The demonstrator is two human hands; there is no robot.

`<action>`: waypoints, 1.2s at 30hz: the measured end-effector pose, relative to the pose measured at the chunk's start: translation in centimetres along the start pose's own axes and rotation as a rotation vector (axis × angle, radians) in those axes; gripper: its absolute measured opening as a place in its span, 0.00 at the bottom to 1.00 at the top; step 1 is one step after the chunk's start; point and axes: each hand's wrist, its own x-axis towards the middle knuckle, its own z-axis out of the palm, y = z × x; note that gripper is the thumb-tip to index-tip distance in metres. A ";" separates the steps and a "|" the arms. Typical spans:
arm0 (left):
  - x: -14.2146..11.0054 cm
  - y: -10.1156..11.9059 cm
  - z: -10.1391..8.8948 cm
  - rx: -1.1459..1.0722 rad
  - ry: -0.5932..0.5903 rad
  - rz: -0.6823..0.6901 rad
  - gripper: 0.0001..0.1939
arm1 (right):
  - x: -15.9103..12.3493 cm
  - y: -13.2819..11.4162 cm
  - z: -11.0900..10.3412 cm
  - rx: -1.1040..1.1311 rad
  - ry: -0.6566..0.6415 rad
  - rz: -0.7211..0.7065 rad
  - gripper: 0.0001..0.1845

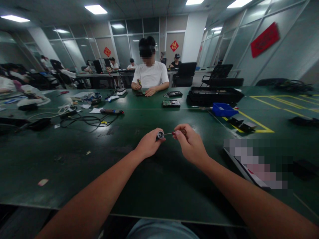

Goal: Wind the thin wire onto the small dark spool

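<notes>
My left hand (150,143) is closed around a small dark cylindrical part (160,135), whose round open end with a silvery rim faces me. In my right hand (190,142) is a screwdriver (173,133) with a thin metal shaft and a red collar; the fingers wrap its handle and hide most of it. The shaft points left, and its tip meets the side of the cylindrical part; whether it goes inside I cannot tell. Both hands are held over the green table (174,196), near its middle.
Across the table a person (150,73) works with a tool. Circuit-board devices (171,104), a black tray (215,96) and a blue bin (224,109) lie ahead. Black cables (87,121) and an electric screwdriver (112,112) are to the left. A blurred white box (254,166) sits right.
</notes>
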 end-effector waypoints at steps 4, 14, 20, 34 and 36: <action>0.0 0.0 0.2 -0.008 -0.016 0.002 0.08 | 0.0 0.1 0.1 0.051 0.007 0.024 0.13; 0.0 -0.1 0.3 0.014 -0.021 0.006 0.08 | 0.0 0.5 0.6 0.139 0.062 0.089 0.13; 0.0 -0.1 0.2 0.009 -0.018 0.003 0.08 | 0.1 0.5 0.5 0.109 0.055 0.080 0.13; -0.1 -0.2 0.3 -0.004 0.012 -0.012 0.08 | -0.1 0.5 0.7 0.286 0.085 0.078 0.12; -0.1 -0.2 0.3 -0.011 0.012 -0.009 0.08 | 0.0 0.6 0.8 0.311 0.089 0.091 0.12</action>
